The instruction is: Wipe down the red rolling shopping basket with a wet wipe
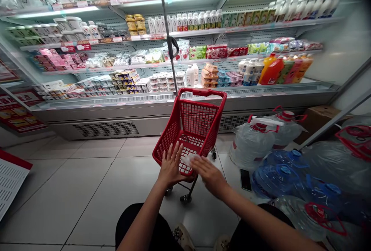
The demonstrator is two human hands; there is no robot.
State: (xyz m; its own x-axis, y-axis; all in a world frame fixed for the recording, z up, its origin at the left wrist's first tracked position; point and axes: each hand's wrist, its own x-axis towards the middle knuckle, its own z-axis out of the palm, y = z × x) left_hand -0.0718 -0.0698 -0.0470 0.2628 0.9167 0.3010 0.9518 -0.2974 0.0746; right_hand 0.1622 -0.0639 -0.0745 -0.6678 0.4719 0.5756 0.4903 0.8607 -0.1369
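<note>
A red plastic shopping cart (199,117) on wheels stands in front of me, its handle toward the fridge. My left hand (171,168) is at the basket's near rim, fingers spread and pointing up, with the thumb along the rim. I cannot tell how firmly it touches. Close beside it, my right hand (210,173) is blurred by motion, its fingers closed on a crumpled white wipe (188,159) over the near end of the basket. Part of the wipe is hidden by the fingers.
An open dairy fridge (185,113) with a door frame and handle (173,47) runs behind the cart. Large water jugs (252,142) and blue bottles (282,173) crowd the right. A phone (245,180) lies on the floor. A white-and-red perforated panel (13,181) is at left.
</note>
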